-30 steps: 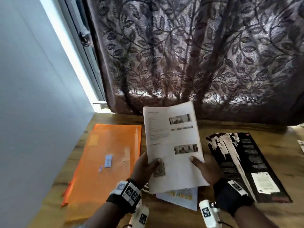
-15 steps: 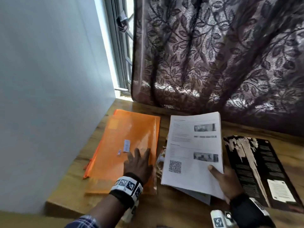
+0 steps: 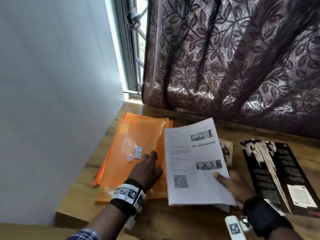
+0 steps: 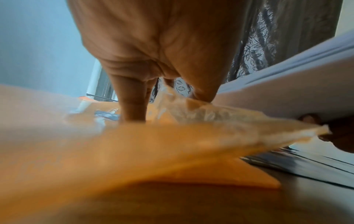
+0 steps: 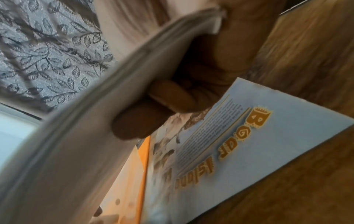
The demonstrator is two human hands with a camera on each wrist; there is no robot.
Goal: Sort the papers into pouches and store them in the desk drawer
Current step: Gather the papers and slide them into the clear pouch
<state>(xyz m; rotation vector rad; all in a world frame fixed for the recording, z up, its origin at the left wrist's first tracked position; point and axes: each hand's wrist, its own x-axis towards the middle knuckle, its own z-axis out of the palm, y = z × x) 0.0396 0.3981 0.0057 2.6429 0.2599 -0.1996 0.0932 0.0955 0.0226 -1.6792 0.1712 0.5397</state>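
Observation:
A stack of orange translucent pouches (image 3: 136, 144) lies on the wooden desk (image 3: 173, 222) by the wall. My left hand (image 3: 149, 166) rests on the top pouch with straight fingers. In the left wrist view its fingertips (image 4: 132, 110) touch the pouch (image 4: 134, 151), whose right edge stands raised near the thumb. My right hand (image 3: 225, 181) grips a stack of printed white papers (image 3: 192, 161) at its lower right corner, thumb on top. In the right wrist view the fingers (image 5: 153, 106) curl under the tilted paper stack (image 5: 86, 128).
A black folder (image 3: 277, 170) lies at the right of the desk. A printed brochure (image 5: 249, 151) lies under the held papers. A leaf-patterned curtain (image 3: 225, 58) hangs behind the desk and a plain wall (image 3: 52, 84) bounds its left side.
My left hand let go of the papers and moved left onto the orange pouch. The right hand alone now holds the papers, lower and to the right.

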